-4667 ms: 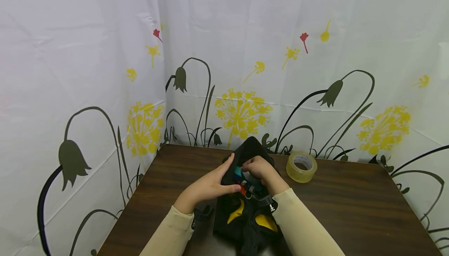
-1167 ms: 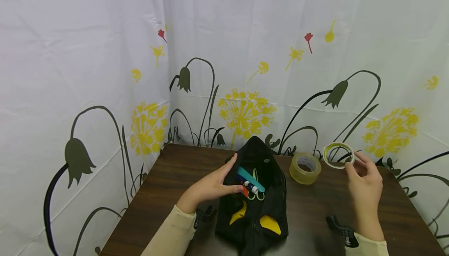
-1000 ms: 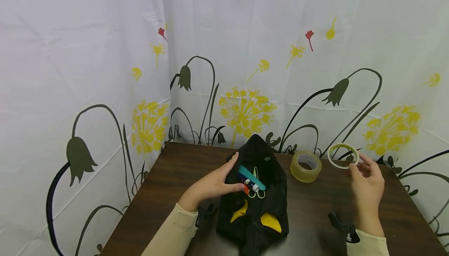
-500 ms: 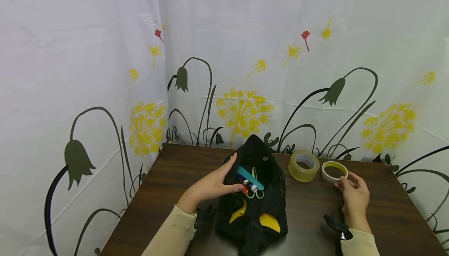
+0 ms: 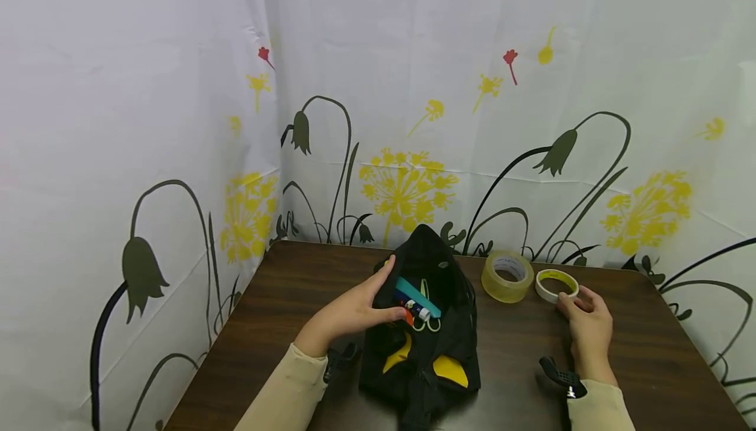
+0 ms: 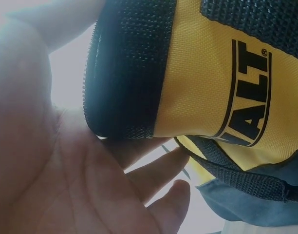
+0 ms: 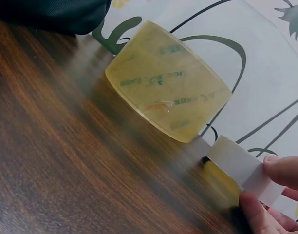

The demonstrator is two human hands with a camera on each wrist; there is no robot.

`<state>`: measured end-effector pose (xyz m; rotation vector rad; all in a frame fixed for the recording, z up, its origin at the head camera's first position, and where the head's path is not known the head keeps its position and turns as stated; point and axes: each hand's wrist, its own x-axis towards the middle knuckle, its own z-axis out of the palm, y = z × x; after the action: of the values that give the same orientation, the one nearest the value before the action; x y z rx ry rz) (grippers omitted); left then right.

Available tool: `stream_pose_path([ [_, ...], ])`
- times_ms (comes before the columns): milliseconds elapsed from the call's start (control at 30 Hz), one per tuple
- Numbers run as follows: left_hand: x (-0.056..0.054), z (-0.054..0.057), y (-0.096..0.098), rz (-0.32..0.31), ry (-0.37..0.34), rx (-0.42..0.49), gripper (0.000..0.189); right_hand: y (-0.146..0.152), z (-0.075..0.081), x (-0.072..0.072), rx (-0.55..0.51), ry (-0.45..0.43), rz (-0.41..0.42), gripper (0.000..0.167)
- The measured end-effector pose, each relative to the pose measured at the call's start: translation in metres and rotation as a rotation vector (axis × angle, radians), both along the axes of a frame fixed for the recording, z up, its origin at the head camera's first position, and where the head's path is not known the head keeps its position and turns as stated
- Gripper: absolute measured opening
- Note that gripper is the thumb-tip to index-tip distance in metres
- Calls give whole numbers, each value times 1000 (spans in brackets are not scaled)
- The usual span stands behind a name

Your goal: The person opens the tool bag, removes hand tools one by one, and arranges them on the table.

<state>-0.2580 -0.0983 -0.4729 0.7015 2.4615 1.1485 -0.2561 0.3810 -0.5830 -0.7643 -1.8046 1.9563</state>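
A black pouch bag (image 5: pixel 378 375) with yellow patches lies unzipped on the table. My left hand (image 5: pixel 345 318) holds its left edge, thumb at the mouth; in the left wrist view, fingers pass behind the zippered edge (image 6: pixel 124 73). Inside show a teal strip (image 5: pixel 418 296), a blue-and-white glue stick (image 5: pixel 421 313), scissors (image 5: pixel 434 325) and something red (image 5: pixel 409 317). To the right, my right hand (image 5: pixel 590 329) pinches a narrow white tape roll (image 5: pixel 546 295) between thumb and fingers. It appears to sit on the table, its outer side white in the right wrist view (image 7: pixel 241 163).
A wide roll of clear yellowish packing tape (image 5: pixel 499 291) stands between the bag and the white roll, close to the latter. The dark wooden table (image 5: pixel 319 273) ends at a white flowered curtain (image 5: pixel 378 57) behind. Each wrist wears a black strap (image 5: pixel 564 377).
My right hand was inside the bag, then held the white tape roll up at the right. It has lowered the roll beside the packing tape. My left hand stays on the bag.
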Motion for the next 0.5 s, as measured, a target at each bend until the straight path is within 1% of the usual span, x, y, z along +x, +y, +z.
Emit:
stream_pose_path([
  [200,1,0,1,12,-11,2,116,0,-1,-2,100,-24,2,65],
  [367,1,0,1,14,-14,5,116,1,-2,-3,216,-56,15,62],
  [500,-2,5,1,9,-28,2,116,-1,3,-3,235,-86,23,61],
])
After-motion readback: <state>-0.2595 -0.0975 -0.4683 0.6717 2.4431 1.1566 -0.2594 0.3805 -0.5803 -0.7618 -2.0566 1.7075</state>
